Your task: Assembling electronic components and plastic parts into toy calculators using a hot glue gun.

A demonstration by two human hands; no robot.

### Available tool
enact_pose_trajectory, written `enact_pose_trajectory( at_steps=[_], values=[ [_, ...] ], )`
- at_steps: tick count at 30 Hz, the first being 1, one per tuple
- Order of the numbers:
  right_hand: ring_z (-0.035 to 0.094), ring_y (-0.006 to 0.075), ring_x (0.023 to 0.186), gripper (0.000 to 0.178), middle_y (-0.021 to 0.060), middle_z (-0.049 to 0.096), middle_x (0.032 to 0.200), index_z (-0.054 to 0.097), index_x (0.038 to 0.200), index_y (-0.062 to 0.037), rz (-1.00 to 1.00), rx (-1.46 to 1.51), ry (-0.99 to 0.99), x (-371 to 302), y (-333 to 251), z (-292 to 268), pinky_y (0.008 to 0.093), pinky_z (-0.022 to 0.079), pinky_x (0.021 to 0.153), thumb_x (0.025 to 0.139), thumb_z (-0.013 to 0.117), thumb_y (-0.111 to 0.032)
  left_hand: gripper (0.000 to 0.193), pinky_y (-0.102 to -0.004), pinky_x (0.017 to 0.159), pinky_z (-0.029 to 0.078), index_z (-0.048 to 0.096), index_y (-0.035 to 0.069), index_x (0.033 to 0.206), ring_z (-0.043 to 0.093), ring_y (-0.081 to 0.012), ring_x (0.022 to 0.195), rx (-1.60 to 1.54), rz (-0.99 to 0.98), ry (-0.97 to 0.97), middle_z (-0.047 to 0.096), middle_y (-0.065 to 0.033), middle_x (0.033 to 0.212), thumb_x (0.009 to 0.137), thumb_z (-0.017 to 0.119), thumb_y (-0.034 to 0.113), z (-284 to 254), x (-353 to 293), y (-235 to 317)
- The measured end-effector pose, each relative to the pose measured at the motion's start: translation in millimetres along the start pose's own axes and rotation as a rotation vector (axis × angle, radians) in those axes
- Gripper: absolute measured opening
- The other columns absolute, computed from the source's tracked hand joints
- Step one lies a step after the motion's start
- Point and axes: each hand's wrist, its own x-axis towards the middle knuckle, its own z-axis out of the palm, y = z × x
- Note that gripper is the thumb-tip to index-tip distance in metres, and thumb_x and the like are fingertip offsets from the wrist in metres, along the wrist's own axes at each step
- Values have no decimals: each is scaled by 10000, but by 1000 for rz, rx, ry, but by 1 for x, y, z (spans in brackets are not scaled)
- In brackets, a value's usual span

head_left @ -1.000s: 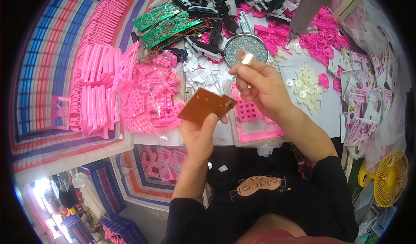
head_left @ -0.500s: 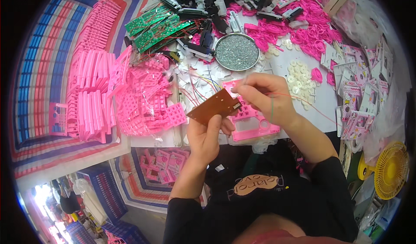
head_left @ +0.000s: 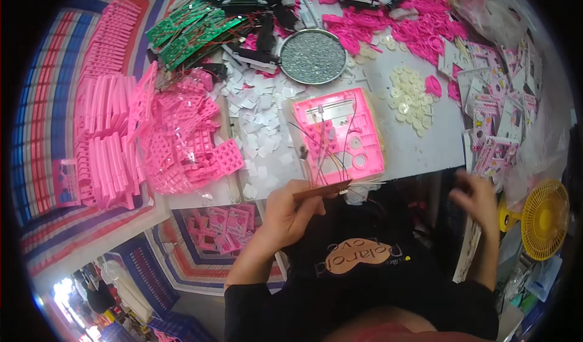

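My left hand point(head_left: 288, 214) pinches a brown circuit board point(head_left: 320, 190) by its end, at the table's front edge. The board is tilted nearly edge-on, and thin coloured wires point(head_left: 328, 160) run from it up into a pink plastic housing point(head_left: 366, 126). That housing lies on the table just beyond the board, its hollow inside facing up, with small parts and a round piece in it. Off to the right, past the table's edge, my right hand point(head_left: 477, 199) has its fingers apart and no object shows in it.
A round tin of small metal screws point(head_left: 313, 57) stands behind the housing. White discs point(head_left: 410, 99) and printed panels point(head_left: 495, 111) lie to the right. Leftward are pink button parts point(head_left: 182, 135), stacked pink frames point(head_left: 112, 160) and green boards point(head_left: 200, 35). A yellow fan point(head_left: 545, 220) is at far right.
My left hand has lowered the board toward the table's edge and tipped it edge-on. My right hand has left the board and moved far right. More of the pink housing shows.
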Motion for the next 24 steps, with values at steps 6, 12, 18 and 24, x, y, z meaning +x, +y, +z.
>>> enact_pose_trajectory(
  at_steps=[6, 12, 18, 24],
  values=[
    [248, 460, 1487, 983, 250, 283, 1623, 360, 1563, -64, -855, 224, -276, 82, -118, -17, 600, 184, 1196, 832, 729, -608, 253, -289, 682, 548, 674, 27, 1194, 680, -155, 720, 9, -50, -263, 720, -94, 955, 984, 537, -9, 17, 12, 9],
    [663, 241, 1039, 446, 151, 687, 1223, 636, 1336, -35, -606, 707, -719, 123, -186, 31, 344, 506, 889, 934, 710, -211, 356, -277, 689, 560, 488, 44, 1406, 662, -134, 715, -282, -254, -206, 702, -98, 989, 1051, 462, 47, 25, -5, -1],
    [686, 114, 851, 294, 85, 767, 1015, 734, 1182, -36, -718, 701, -236, 156, -174, 72, 263, 531, 725, 888, 732, -47, 518, -320, 850, 570, 247, 41, 1558, 664, -225, 1028, -766, -455, -161, 493, -227, 1393, 1074, 426, 94, 30, -14, -25],
    [632, 67, 813, 267, 49, 746, 931, 735, 1156, -21, -599, 667, -379, 197, -184, 74, 253, 523, 731, 890, 735, -51, 697, -381, 973, 525, 246, 48, 1595, 610, -262, 1232, -373, -330, -77, 517, -193, 1440, 994, 600, 63, 29, -34, -29]
  ],
)
